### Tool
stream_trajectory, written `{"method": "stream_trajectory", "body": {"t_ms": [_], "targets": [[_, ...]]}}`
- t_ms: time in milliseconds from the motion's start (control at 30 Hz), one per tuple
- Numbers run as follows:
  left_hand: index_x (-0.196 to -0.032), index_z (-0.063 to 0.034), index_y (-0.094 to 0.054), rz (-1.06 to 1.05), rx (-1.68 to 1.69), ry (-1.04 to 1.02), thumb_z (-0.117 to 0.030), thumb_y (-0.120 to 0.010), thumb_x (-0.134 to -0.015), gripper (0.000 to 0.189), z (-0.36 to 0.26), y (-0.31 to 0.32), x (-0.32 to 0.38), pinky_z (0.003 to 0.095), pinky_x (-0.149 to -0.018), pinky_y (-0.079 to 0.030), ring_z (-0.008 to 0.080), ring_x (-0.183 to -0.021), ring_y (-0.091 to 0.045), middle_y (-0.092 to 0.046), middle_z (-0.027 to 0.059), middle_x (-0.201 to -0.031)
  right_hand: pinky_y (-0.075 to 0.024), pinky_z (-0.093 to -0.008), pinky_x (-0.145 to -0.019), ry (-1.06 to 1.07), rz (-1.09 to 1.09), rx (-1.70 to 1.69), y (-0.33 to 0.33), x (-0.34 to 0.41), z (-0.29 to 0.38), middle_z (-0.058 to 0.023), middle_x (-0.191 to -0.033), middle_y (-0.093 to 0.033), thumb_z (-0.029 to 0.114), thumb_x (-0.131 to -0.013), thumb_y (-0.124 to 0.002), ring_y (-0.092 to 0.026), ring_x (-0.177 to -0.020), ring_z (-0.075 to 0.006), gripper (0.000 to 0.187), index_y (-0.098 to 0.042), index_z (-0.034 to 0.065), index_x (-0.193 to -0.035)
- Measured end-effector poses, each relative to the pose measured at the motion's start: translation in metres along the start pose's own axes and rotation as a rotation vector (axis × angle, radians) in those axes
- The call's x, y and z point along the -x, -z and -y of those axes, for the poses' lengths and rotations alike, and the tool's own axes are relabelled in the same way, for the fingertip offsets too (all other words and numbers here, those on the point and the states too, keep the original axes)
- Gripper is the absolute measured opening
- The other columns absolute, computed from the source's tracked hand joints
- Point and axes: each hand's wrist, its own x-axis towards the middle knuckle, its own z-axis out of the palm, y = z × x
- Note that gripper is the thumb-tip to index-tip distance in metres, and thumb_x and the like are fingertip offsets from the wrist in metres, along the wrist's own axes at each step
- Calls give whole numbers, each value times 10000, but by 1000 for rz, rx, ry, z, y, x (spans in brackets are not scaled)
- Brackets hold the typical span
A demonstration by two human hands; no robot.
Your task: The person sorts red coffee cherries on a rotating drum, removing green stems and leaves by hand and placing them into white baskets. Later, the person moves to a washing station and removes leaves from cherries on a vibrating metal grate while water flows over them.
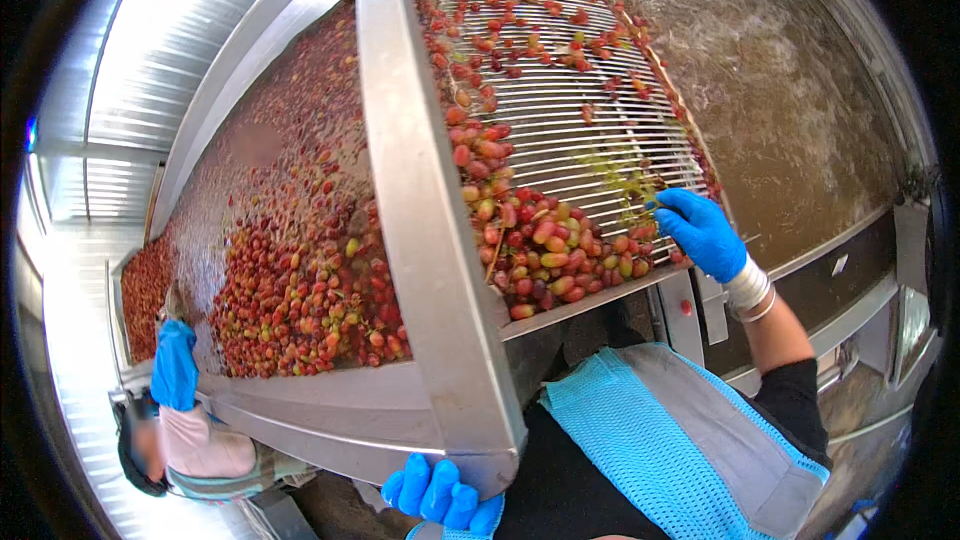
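Observation:
My right hand (701, 232), in a blue glove with a pale band at the wrist, pinches a bare green grape stem (626, 184) over a slatted metal grate (555, 127). Red and green grapes (555, 247) are heaped at the grate's near end, just left of this hand. Lower down, my left hand (442, 495), also gloved in blue, curls its fingers over the lower rim of a metal trough (360, 446). Its palm and thumb are hidden.
Left of a broad metal divider (420, 165), many grapes (315, 292) float in water. A co-worker (206, 442) reaches into that trough with a blue-gloved hand (174, 364). Brown, churning water fills a tank (772, 105) on the right. A loose grape (686, 307) lies below the grate.

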Motion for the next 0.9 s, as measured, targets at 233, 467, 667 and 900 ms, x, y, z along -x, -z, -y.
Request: {"method": "stream_trajectory", "body": {"t_ms": [233, 467, 667, 900], "targets": [[-939, -152, -517, -90, -23, -71, -383, -556, -922, 234, 5, -16, -19, 450, -787, -429, 307, -830, -625, -644, 71, -861, -529, -426, -550, 774, 545, 565, -41, -39, 75, -114, -745, -634, 240, -889, -657, -680, -693, -302, 122, -657, 118, -904], [-924, -146, -526, -117, -15, -91, -370, -541, -936, 224, 6, -21, -25, 437, -778, -433, 295, -808, -626, -651, 70, -843, -495, -398, -449, 926, 265, 809, -111, -136, 101, -140, -632, -590, 168, -879, -601, -629, -557, -292, 162, -615, 60, -760], [-912, -141, -535, -130, 14, -86, -359, -528, -947, 220, 6, -17, -26, 427, -770, -436, 284, -788, -627, -657, 69, -828, -564, -466, -652, 475, 48, 1125, -22, -244, 63, -161, -844, -723, 181, -863, -628, -713, -760, -350, 139, -730, 92, -895], [-897, -135, -544, -108, 28, -77, -346, -513, -960, 222, 12, -17, -32, 415, -761, -439, 271, -766, -628, -663, 67, -810, -536, -491, -661, 438, 98, 890, 43, -123, 55, -187, -750, -657, 327, -937, -557, -662, -696, -373, 289, -659, 76, -838]]}}
